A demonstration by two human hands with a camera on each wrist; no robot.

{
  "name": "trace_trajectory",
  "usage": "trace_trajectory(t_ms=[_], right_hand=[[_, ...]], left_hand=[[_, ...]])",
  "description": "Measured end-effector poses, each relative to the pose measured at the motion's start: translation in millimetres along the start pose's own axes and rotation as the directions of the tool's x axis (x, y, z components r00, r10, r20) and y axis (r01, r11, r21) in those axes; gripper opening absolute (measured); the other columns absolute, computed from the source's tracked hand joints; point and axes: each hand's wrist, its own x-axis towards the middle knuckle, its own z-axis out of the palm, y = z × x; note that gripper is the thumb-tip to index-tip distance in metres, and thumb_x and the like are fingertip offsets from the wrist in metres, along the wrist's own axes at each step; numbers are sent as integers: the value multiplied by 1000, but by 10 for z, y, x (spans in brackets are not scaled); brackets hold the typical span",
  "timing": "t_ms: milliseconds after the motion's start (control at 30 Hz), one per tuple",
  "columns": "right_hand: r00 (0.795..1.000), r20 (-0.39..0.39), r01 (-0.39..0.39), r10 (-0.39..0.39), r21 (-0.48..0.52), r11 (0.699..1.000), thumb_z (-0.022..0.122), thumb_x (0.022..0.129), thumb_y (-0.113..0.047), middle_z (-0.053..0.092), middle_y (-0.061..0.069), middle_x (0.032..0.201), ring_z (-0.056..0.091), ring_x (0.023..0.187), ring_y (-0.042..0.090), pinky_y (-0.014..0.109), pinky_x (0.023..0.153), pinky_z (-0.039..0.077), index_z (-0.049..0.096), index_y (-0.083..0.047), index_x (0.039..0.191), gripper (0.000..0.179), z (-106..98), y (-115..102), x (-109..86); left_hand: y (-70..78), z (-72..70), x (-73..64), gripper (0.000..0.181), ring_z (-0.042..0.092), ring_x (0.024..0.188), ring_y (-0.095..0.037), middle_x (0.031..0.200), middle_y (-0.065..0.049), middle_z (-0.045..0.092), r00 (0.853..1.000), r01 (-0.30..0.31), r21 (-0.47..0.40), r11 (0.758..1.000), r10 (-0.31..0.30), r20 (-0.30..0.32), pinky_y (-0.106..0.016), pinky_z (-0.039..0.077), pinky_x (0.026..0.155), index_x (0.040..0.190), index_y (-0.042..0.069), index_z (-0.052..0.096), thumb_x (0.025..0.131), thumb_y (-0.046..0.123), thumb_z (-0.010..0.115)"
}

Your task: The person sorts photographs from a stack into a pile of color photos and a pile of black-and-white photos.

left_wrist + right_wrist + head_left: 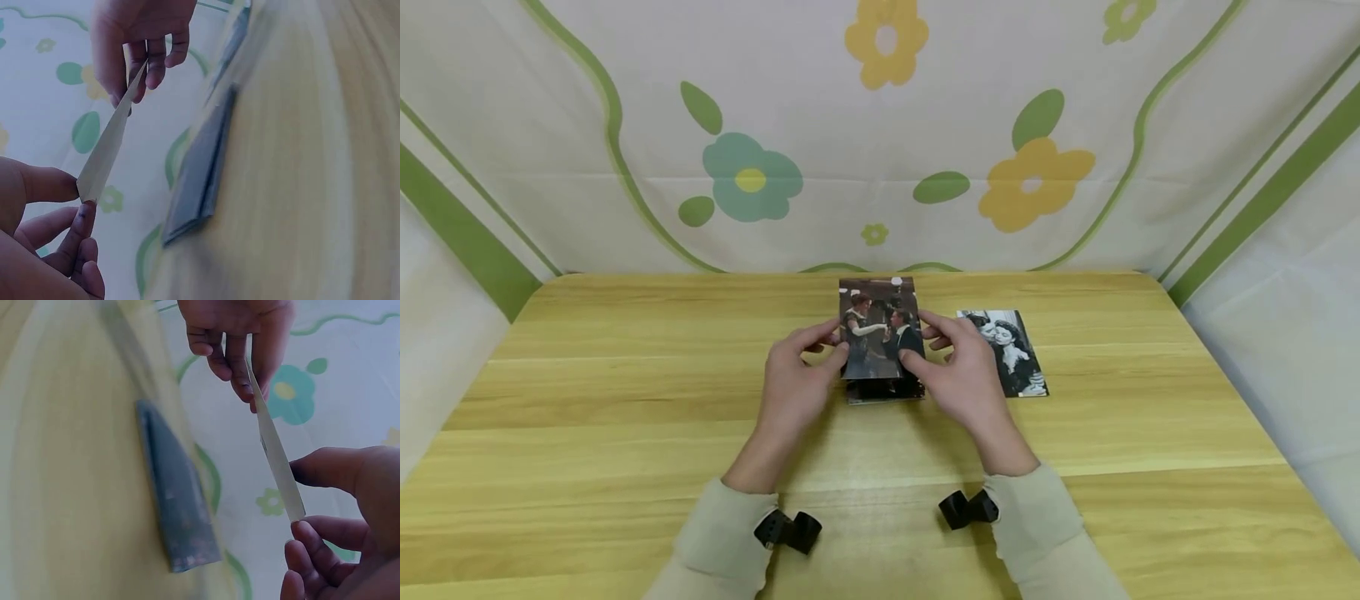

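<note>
A colour photo card (874, 333) showing two people in formal dress is held up between both hands. The left hand (797, 367) pinches its left edge between thumb and fingers, and the right hand (964, 367) pinches the right edge, its thumb over the lower right of the picture. Both wrist views show the card nearly edge-on, raised off the table. Below it lies a small dark stack of cards (883, 392), mostly covered in the head view; the left wrist view shows the stack (199, 169) from the side, apart from the held card.
Beside the right hand, a black-and-white photo card (1021, 362) lies on the wooden table (625, 400), partly hidden by the fingers. A flower-patterned cloth (850, 125) hangs behind the table's far edge. Small black cameras (788, 531) sit at both wrists.
</note>
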Motion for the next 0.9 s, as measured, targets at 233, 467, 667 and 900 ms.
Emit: trace_trajectory(t_ms=[233,467,667,900], right_hand=[[1000,-3,13,-12,20,1000,81,95,-22,66,11,127,62,114,29,41,93,51,62,-16,153,62,-20,-76,22],[999,26,28,-31,85,996,84,92,-20,67,11,125,68,109,28,44,91,58,65,-11,149,61,173,-166,53],[990,115,60,-76,139,988,85,90,-13,67,11,126,69,102,22,38,89,61,64,-8,149,64,459,-349,80],[969,210,92,-128,174,980,84,90,-7,66,11,129,68,105,21,28,87,62,62,-8,151,65,766,-559,46]], left_hand=[[94,-61,2,39,54,119,-25,123,-11,71,1000,21,-8,1000,-21,0,-33,42,86,141,14,73,102,11,71],[3,-279,24,40,54,121,-27,129,-15,72,999,39,38,999,-39,-8,-29,44,84,145,13,69,105,12,68],[-122,-641,32,43,54,122,-24,136,-16,70,996,89,108,990,-87,-29,-23,45,80,149,14,66,107,17,67],[-256,-1027,0,46,48,117,-17,140,-12,63,985,173,141,975,-168,-51,-24,44,67,155,17,60,108,17,64]])
